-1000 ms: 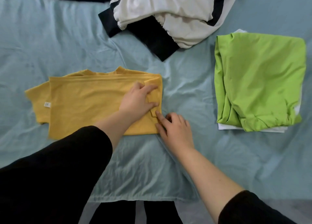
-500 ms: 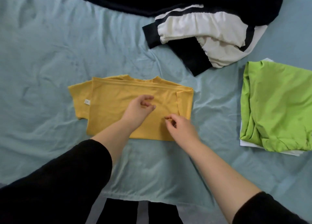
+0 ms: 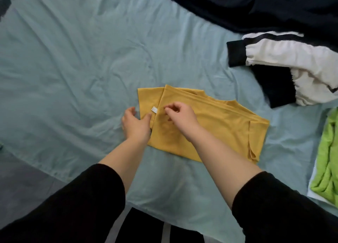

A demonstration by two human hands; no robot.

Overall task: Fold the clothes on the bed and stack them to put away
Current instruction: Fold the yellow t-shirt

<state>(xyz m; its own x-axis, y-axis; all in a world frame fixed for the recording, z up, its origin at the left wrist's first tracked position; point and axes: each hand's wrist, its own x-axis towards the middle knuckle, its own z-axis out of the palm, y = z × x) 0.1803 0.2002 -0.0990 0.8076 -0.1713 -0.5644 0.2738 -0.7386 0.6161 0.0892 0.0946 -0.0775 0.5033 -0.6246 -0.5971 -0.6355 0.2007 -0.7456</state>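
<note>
On the bed (image 3: 73, 69) the left grip (image 3: 136, 125) lies open, thumb on the unfolded sleeve (image 3: 148, 103) of the shirt (image 3: 219, 131). The right grip (image 3: 181, 114) is curled over the fold; whether it pinches cloth cannot be told. The sleeve looks light and limp, so it is probably best taken at its outer edge.

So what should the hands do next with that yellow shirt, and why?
Probably fold the loose sleeve in over the yellow shirt. The other sleeve already lies folded in, this one sticks out flat, and the left hand is at its edge.
</note>
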